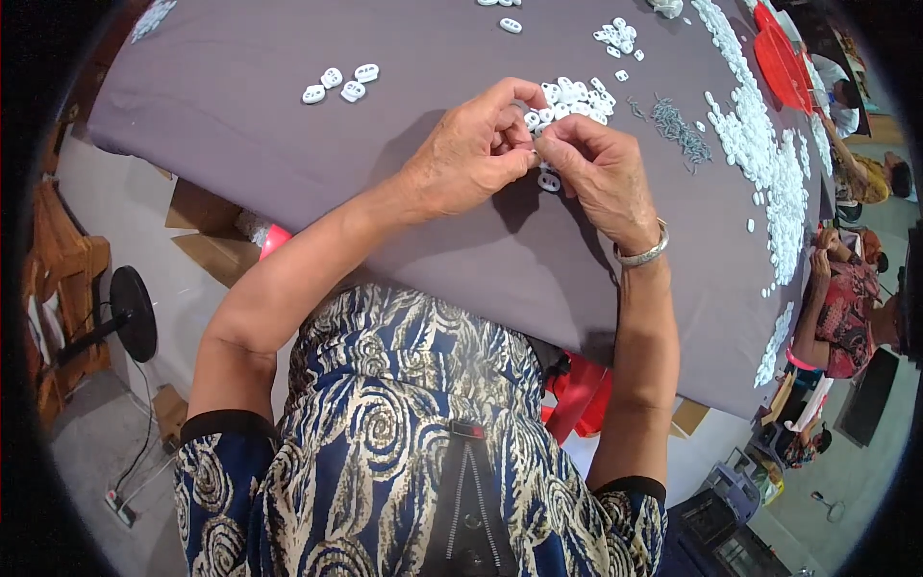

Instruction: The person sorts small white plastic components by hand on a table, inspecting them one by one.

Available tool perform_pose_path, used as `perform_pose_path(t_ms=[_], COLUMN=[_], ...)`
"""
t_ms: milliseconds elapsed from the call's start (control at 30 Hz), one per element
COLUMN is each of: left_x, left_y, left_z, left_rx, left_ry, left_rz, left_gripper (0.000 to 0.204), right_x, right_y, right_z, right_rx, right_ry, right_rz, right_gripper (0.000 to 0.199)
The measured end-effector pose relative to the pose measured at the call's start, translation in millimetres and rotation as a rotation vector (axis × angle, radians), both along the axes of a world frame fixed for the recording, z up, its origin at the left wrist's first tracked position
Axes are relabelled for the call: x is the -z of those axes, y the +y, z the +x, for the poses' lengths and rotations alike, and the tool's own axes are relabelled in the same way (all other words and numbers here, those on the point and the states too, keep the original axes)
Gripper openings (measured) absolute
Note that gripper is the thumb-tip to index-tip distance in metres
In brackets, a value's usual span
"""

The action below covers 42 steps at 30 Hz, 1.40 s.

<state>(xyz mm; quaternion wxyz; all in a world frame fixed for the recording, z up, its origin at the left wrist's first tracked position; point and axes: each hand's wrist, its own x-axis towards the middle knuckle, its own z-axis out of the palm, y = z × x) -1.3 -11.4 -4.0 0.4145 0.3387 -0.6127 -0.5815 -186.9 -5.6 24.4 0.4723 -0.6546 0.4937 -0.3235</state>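
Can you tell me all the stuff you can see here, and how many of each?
table cloth: one, grey-purple, covers the table
small plastic pieces by the hands: a little heap, white, just behind the fingers
plastic piece in the fingers: one, white, held between both hands
group of four pieces: four, white, far left on the cloth
long pile of pieces: too many to count, white, along the right side
metal springs: a small heap, grey, between the heap and the long pile
tray: one, red, far right corner
fan: one, black, on the floor at left
other people: at least two, seated at the right edge
bracelet: one, silver, right wrist
left hand: pinching the piece
right hand: pinching the piece
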Motion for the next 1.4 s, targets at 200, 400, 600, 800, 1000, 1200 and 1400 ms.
perform_pose_path(t_ms=[200,400,600,800,1000,1200,1400], left_x=[1,5,2,5,0,1,-2], left_y=[0,-1,-4,-4,-4,-5,-4], left_z=[-2,-2,-2,0,2,1,1], left_rx=[-0.046,-0.045,-0.015,0.006,0.013,-0.067,-0.066], left_ry=[0.076,0.079,0.029,0.021,-0.018,0.02,0.057], left_rz=[0.013,0.025,0.008,-0.005,0.004,0.0,0.019], left_gripper=[0.035,0.03,0.03,0.032,0.038,0.035,0.033], right_x=[-2,-1,-10,-15,-13,-20,-17], right_y=[3,3,4,2,-5,3,7], right_z=[8,9,9,7,-25,-19,-9], right_rx=[0.059,0.094,0.101,0.136,0.062,-0.109,-0.173], right_ry=[0.016,0.051,0.002,-0.131,0.221,0.402,0.537], right_rz=[-0.02,0.018,0.106,0.214,-0.032,-0.126,-0.302], right_gripper=[0.018,0.018,0.02,0.023,0.011,0.013,0.015])
